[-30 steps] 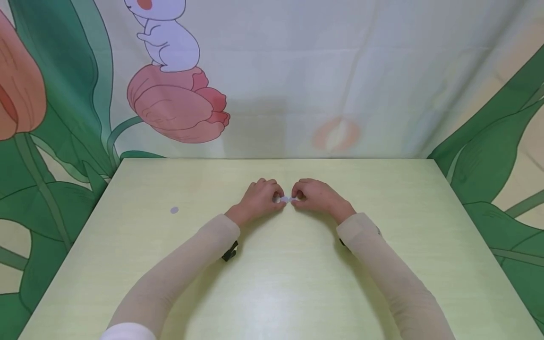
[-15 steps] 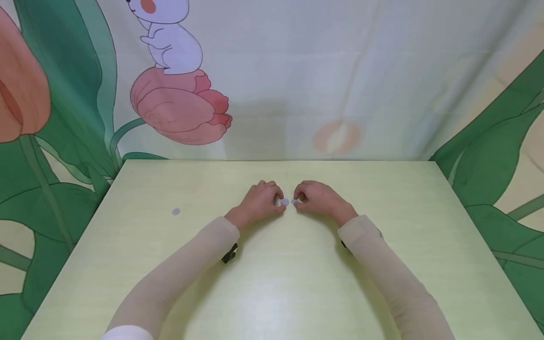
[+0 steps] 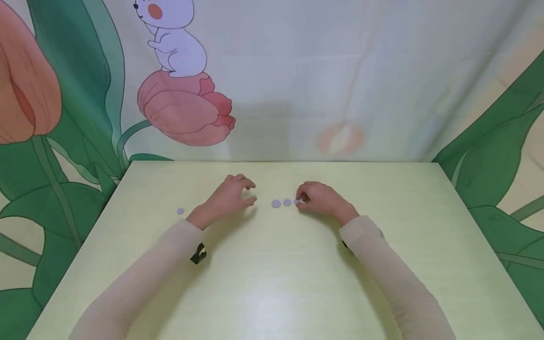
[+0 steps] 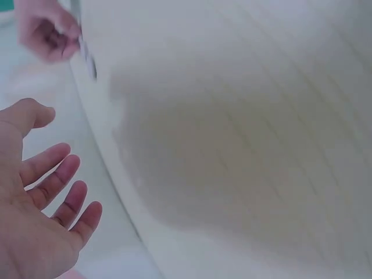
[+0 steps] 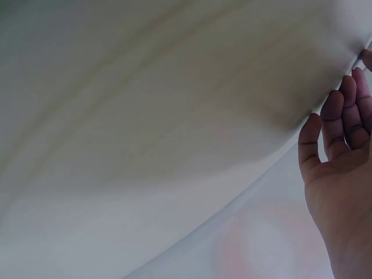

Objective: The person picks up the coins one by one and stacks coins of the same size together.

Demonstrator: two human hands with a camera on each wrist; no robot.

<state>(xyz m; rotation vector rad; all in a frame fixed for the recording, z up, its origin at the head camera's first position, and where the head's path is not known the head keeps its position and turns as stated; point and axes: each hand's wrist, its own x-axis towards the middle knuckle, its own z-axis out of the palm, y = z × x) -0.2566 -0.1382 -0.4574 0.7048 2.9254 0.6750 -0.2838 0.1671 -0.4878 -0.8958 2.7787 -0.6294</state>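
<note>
Three small, flat grey coins lie in a row on the table: a left coin [image 3: 276,203], a middle coin [image 3: 287,202] and a right coin [image 3: 297,201] partly covered by fingers. My right hand [image 3: 319,198] pinches the right coin between thumb and finger. To the left of the row, my left hand [image 3: 227,197] holds nothing, its thumb and fingers spread apart. The left wrist view shows the left hand [image 4: 35,197] with loosely bent fingers. Farther left lies a lone coin [image 3: 180,211], near the left wrist. In the right wrist view the right hand [image 5: 343,145] is cut off by the edge.
The pale wooden table [image 3: 272,274] spreads around both arms. Behind its far edge hangs a curtain [image 3: 289,85] printed with tulips, leaves and a white animal. A dark strap [image 3: 198,254] shows under the left sleeve.
My left hand has let go of the left coin and drawn back to the left, its fingers opening. My right hand stays at the right coin. The view has shifted slightly.
</note>
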